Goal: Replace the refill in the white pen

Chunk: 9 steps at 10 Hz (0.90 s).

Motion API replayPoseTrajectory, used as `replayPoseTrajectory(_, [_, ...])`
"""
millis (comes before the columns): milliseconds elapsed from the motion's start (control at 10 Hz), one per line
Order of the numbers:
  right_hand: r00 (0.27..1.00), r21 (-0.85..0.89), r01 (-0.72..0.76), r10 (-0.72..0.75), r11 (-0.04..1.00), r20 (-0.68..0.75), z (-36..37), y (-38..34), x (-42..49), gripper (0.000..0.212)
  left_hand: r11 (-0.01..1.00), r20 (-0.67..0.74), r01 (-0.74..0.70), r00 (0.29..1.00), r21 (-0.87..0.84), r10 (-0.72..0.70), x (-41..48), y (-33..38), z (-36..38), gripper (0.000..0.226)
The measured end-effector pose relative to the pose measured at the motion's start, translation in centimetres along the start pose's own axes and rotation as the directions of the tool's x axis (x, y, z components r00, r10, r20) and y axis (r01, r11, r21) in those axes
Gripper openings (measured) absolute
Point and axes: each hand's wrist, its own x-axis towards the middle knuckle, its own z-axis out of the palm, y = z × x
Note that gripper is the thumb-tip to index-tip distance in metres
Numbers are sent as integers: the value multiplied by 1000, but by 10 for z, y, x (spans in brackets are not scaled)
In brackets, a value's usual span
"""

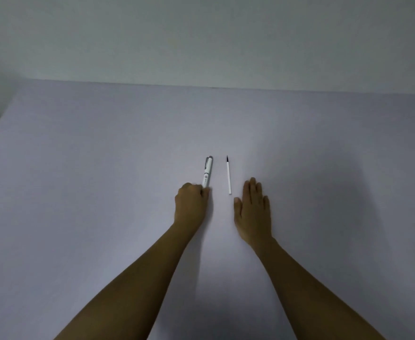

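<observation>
Picking up the white pen point(207, 173)

The left hand point(191, 207) is closing around its near end; the right hand point(252, 212) is lying flat and empty beside the spare refill point(228, 175). Uncapping likely comes next.

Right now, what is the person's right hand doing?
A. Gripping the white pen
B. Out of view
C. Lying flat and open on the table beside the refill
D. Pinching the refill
C: the right hand lies flat, fingers extended, just right of the refill, not touching it.
</observation>
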Motion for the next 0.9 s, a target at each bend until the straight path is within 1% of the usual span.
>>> replayPoseTrajectory(100, [999,-55,4,-6,998,-38,4,-1,-1,56,1000,-69,-9,998,5,9,7,1,15,31])
replayPoseTrajectory(300, [1000,-80,-1,-2,997,-28,7,2,-1,58,999,-144,-18,989,44,24,4,-1,27,25])
replayPoseTrajectory(600, [999,-71,7,-9,997,-34,7,2,-1,58,1000,-150,17,989,17,-14,0,6,31,24])
replayPoseTrajectory(800, [999,-26,44,-43,999,23,0,6,-2,58,996,-111,80,990,-33,-83,-4,10,27,26])
replayPoseTrajectory(900, [997,35,63,-65,997,53,-20,6,2,59,999,-108,50,993,-11,-50,-3,14,12,28])
